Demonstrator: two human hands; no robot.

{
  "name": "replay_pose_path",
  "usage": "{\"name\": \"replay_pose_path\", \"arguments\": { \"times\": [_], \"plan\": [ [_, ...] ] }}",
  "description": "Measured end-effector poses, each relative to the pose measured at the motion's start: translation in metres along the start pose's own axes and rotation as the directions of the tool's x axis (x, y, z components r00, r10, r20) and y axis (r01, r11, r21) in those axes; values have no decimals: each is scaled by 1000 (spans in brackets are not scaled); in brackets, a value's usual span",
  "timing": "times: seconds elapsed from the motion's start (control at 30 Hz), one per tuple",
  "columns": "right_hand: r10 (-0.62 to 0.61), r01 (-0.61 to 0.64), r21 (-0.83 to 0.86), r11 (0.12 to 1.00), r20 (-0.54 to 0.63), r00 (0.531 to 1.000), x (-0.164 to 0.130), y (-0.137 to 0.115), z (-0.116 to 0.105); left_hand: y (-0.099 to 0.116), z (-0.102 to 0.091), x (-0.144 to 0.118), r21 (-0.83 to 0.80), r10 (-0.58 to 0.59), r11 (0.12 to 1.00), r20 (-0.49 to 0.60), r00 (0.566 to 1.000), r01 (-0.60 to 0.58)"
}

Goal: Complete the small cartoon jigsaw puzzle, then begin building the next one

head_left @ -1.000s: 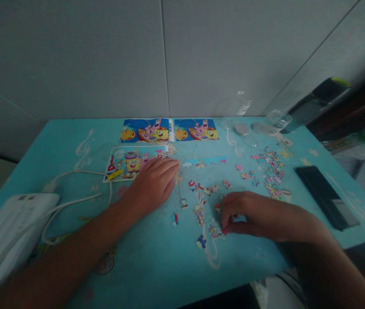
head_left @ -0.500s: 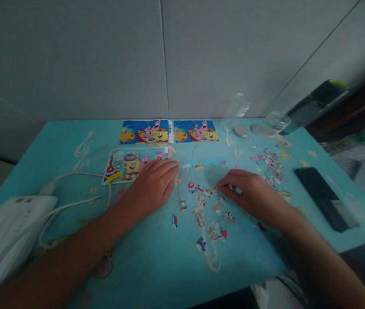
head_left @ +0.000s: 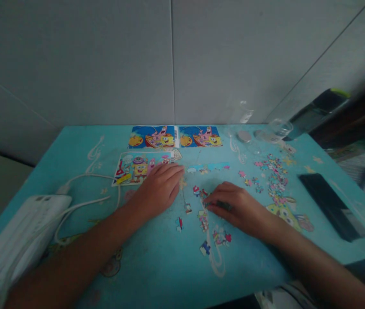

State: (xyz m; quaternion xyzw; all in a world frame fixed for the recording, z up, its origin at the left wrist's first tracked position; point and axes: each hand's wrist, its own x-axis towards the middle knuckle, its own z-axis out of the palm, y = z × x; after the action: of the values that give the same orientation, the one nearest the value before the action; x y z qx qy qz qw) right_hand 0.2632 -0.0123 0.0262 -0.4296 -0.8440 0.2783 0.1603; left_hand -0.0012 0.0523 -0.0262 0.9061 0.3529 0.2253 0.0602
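Note:
My left hand [head_left: 161, 186] lies flat with its fingers stretched out, over the right part of a cartoon picture card [head_left: 139, 170]. Its fingertips reach the left end of a narrow strip of joined jigsaw pieces [head_left: 208, 167]. Among the loose pieces in the middle of the table, my right hand [head_left: 230, 206] has its thumb and fingers pinched together at a small jigsaw piece [head_left: 205, 204], mostly hidden by the fingertips. Close below it are a cluster of pieces [head_left: 203, 221], a blue-and-white piece [head_left: 205, 248] and a red-and-blue piece [head_left: 179, 224].
Two blue picture cards [head_left: 152, 136] lie along the wall. A pile of jigsaw pieces [head_left: 276, 174] is to the right, beside a dark phone [head_left: 333, 206]. Clear jars [head_left: 280, 128], a round lid [head_left: 243, 137] and a bottle [head_left: 317, 109] stand behind. A white power bank [head_left: 24, 231] with a cable is left.
My right hand has moved left and toward me over the loose pieces, uncovering several pieces near the pile. My left hand stays on the card. The view has shifted slightly.

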Motion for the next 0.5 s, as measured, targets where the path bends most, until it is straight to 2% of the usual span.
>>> {"name": "replay_pose_path", "arguments": {
  "times": [0.3, 0.5],
  "plan": [
    [33, -33, -19, 999, -7, 999, 1, 6, 5, 3, -2, 1, -11, 4, 1000, -20, 1000, -4],
    [47, -48, -28, 998, -12, 999, 0, 3, 5, 4, -3, 0, -28, -19, 999, 4, 1000, 20]
  ]
}}
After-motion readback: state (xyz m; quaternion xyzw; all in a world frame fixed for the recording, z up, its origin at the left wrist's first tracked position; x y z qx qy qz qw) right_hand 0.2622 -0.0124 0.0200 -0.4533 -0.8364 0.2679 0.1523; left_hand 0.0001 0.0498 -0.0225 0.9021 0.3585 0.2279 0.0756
